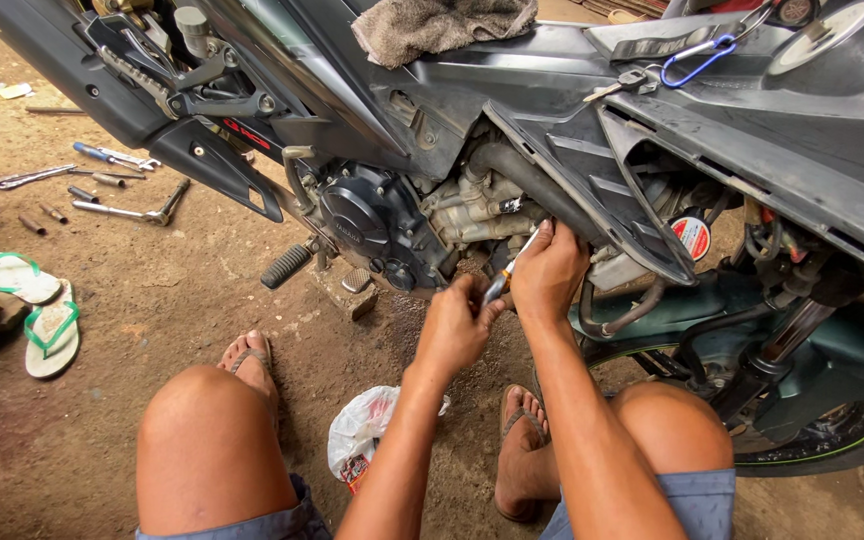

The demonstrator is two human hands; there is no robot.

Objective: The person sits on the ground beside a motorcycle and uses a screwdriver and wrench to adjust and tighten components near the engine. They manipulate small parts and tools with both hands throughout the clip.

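Note:
A dark grey motorcycle (572, 110) stands in front of me, its engine (392, 215) exposed under the side fairing. My left hand (457, 325) grips the handle end of a slim screwdriver (508, 268) just below the engine. My right hand (549, 270) holds the same tool's metal shaft higher up, fingers curled at the edge of the fairing. The tip is hidden behind my right hand. I squat with both knees in view and my feet in sandals on the dirt floor.
Wrenches and sockets (102, 185) lie scattered on the floor at left, near a pair of white-and-green flip-flops (32, 310). A white plastic bag (362, 430) sits between my feet. A rag (442, 25) and keys on a blue carabiner (692, 60) rest on the bike.

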